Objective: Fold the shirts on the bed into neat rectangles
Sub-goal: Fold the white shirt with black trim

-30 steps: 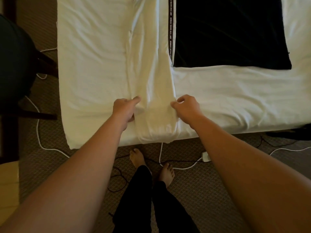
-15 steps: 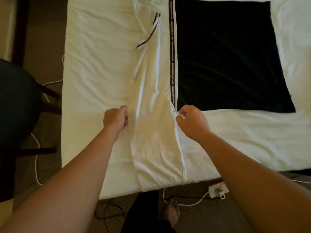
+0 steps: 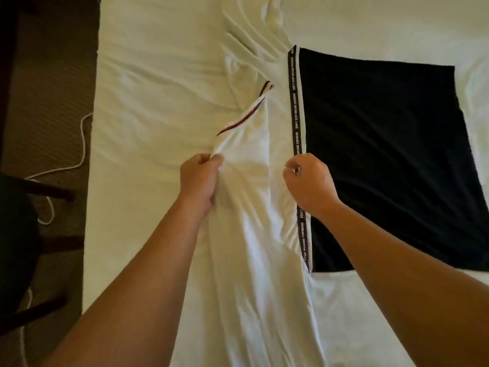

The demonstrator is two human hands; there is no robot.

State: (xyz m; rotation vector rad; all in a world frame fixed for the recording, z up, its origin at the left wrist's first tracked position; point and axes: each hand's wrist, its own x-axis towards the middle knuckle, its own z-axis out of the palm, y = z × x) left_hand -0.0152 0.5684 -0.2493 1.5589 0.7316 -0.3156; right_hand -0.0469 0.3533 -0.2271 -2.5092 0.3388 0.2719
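I see the long white cotton shirt point(image 3: 254, 234), folded into a narrow strip, lying lengthwise on the white-sheeted bed point(image 3: 148, 102). My left hand point(image 3: 199, 178) has its grip clamped on the strip's left edge, fingers curled, forearm reaching forward. My right hand point(image 3: 308, 181) pinches the right edge the same way. Just right of that grip lies a flat black shirt with lettered side tape point(image 3: 383, 154).

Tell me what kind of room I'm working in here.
Most likely a bedroom or hotel room: a bed with white sheets holds the white shirt and a black garment, beside patterned carpet with a white cable and dark chair legs.
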